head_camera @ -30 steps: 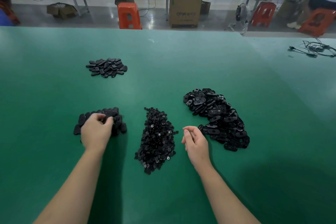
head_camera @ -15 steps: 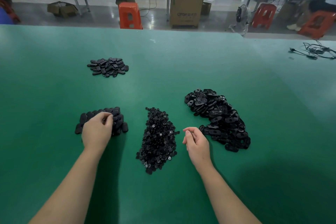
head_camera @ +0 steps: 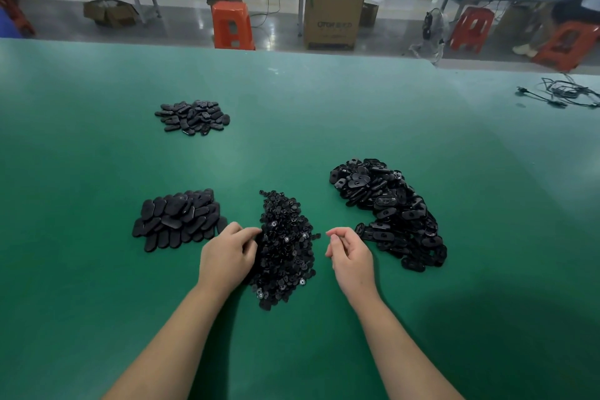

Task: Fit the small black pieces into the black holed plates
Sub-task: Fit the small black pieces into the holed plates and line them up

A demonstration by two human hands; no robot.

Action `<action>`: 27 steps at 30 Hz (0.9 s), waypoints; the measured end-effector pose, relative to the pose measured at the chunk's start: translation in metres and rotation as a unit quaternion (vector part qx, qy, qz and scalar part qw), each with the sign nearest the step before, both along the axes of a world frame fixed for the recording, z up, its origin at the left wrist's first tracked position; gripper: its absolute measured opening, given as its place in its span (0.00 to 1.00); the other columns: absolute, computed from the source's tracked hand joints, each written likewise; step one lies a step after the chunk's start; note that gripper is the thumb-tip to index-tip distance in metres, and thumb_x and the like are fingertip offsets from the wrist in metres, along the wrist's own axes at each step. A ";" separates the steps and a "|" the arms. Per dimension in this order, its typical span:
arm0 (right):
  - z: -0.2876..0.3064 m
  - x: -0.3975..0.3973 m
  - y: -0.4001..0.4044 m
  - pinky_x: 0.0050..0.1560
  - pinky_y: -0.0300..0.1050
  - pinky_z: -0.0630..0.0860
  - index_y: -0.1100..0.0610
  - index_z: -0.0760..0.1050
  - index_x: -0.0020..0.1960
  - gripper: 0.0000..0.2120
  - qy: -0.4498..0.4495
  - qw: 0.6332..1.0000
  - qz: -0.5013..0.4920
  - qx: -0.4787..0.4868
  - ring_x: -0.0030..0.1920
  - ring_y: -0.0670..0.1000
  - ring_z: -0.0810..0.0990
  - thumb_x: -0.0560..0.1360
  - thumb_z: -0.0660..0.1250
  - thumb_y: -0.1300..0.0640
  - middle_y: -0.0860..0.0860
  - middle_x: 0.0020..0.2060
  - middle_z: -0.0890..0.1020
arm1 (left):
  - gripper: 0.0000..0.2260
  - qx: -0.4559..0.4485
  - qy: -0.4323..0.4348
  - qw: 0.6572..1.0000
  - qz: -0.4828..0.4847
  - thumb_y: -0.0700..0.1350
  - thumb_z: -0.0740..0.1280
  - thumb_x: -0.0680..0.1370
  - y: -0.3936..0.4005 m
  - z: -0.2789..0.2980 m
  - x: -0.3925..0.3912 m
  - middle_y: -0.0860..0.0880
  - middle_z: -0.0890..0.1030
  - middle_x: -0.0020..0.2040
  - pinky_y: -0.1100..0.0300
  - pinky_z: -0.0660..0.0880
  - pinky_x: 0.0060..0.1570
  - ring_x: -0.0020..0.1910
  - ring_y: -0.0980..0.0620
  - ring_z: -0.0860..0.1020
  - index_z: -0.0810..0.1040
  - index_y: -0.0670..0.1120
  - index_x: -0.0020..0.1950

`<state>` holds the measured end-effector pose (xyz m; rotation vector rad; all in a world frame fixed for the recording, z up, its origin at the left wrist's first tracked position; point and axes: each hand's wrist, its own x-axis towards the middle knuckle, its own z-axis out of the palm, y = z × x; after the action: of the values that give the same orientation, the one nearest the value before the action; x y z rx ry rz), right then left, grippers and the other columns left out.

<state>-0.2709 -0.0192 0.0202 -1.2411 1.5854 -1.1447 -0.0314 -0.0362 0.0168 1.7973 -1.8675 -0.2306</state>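
Observation:
A heap of small black pieces (head_camera: pixel 287 237) lies on the green table in front of me. To its right spreads a large heap of black holed plates (head_camera: pixel 389 208). On its left is a pile of flat black oval plates (head_camera: pixel 178 219). My left hand (head_camera: pixel 227 256) rests palm down at the left edge of the small pieces, its fingertips among them; what they hold is hidden. My right hand (head_camera: pixel 350 256) hovers between the small pieces and the holed plates, its fingers loosely curled with nothing visible in them.
A smaller pile of black oval parts (head_camera: pixel 193 117) sits farther back on the left of the green table (head_camera: pixel 324 127). Black cables (head_camera: pixel 565 94) lie at the far right. Stools, cartons and another workbench stand beyond the table's far edge.
My left hand has left the flat oval pile and moved right to the edge of the small pieces. My right hand has stayed in about the same place.

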 end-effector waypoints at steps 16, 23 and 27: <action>0.017 -0.045 -0.002 0.35 0.34 0.71 0.47 0.78 0.55 0.09 0.211 0.976 0.049 0.007 0.33 0.39 0.75 0.83 0.62 0.59 0.42 0.45 0.80 | 0.04 0.000 -0.004 0.999 0.041 0.48 0.69 0.79 -0.010 -0.004 -0.002 0.57 0.77 0.37 0.62 0.69 0.28 0.34 0.58 0.75 0.81 0.52 0.46; 0.023 -0.084 -0.007 0.48 0.40 0.77 0.47 0.71 0.73 0.21 0.525 0.841 0.123 0.049 0.57 0.46 0.79 0.82 0.59 0.61 0.40 0.73 0.68 | 0.01 0.001 -0.011 0.999 0.033 0.49 0.70 0.79 -0.011 -0.007 0.000 0.58 0.78 0.40 0.61 0.71 0.29 0.36 0.57 0.76 0.80 0.53 0.48; 0.022 -0.077 -0.006 0.45 0.39 0.76 0.48 0.73 0.69 0.17 0.554 0.822 0.130 0.028 0.58 0.46 0.78 0.83 0.60 0.59 0.43 0.67 0.72 | 0.03 -0.010 -0.016 0.999 0.027 0.48 0.71 0.79 -0.011 -0.008 0.000 0.57 0.76 0.39 0.63 0.67 0.27 0.34 0.56 0.76 0.84 0.52 0.50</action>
<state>-0.3476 -0.0254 0.0427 -2.2003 2.0840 -0.0912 -0.0316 -0.0468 0.0085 1.8448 -1.8336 -0.1632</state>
